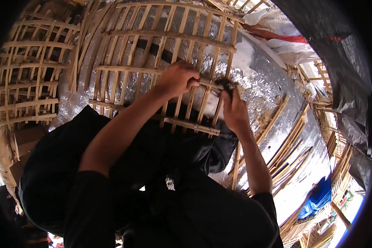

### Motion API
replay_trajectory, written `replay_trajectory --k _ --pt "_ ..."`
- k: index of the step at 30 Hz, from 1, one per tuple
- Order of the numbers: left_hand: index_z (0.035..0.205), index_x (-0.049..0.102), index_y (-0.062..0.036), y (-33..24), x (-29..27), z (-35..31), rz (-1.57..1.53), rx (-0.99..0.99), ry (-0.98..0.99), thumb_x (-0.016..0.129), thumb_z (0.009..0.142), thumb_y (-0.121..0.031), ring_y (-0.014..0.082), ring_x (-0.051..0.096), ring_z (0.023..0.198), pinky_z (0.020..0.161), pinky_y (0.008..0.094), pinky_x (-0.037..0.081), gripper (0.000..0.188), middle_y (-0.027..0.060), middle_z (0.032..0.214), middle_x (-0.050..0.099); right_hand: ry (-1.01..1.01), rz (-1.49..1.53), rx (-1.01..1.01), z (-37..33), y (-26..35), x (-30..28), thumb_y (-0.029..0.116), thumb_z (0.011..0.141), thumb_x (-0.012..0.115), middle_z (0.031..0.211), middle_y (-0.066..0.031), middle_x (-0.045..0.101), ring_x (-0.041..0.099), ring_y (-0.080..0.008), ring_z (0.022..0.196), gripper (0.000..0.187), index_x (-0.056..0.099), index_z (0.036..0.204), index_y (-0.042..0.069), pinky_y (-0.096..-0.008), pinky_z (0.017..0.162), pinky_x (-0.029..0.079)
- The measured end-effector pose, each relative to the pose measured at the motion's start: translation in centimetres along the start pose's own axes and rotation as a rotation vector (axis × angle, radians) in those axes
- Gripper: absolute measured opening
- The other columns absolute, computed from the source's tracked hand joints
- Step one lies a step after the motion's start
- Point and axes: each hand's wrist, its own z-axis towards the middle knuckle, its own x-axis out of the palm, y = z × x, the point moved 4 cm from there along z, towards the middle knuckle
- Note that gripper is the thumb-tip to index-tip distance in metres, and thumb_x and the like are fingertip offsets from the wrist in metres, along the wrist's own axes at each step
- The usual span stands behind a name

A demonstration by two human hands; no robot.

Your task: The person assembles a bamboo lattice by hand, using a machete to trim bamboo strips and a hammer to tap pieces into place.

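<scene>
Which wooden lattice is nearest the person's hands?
The middle lattice: both the left hand and right hand are at it, while the lattices on the left lie apart from them.

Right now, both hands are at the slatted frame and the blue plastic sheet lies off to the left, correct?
No: the head view shows the blue plastic sheet off to the right. The left hand and right hand are at the slatted frame.
</scene>
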Motion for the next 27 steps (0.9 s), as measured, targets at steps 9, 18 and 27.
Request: replay_trajectory --k 9,18,27 --pt "0.089 0.072 -0.011 -0.3 -0.1 -0.4 0.009 -0.011 0.092 0.084 0.08 -0.026 0.0282 0.068 0.1 0.084 0.0433 0.058 0.022 0.0051 0.092 0.072 -0.338 -0.054 -0.025 -1.1 0.8 0.9 0.037 0.109 0.048 0.082 -0.0289 0.068 0.067 -0.0497 0.068 0.04 0.056 0.107 -0.002 -0.0545 0.059 0.053" --pt "0.095 0.075 -0.0112 0.5 -0.5 0.1 0.001 -0.008 0.059 0.083 0.083 -0.025 0.0276 0.068 0.102 0.084 0.0427 0.059 0.02 0.005 0.095 0.072 -0.406 0.166 0.086 -0.5 1.9 4.8 0.026 0.108 0.053 0.061 -0.0247 0.058 0.063 -0.0495 0.06 0.032 0.054 0.108 -0.006 -0.0526 0.05 0.043" --pt "0.095 0.076 -0.011 0.4 -0.3 -0.3 -0.036 -0.006 0.024 0.083 0.082 -0.022 0.027 0.068 0.101 0.087 0.0419 0.058 0.019 0.005 0.097 0.072 -0.097 -0.022 0.282 -1.1 3.8 3.7 0.028 0.107 0.055 0.078 -0.0325 0.068 0.066 -0.0551 0.074 0.038 0.047 0.122 -0.005 -0.0612 0.061 0.055"
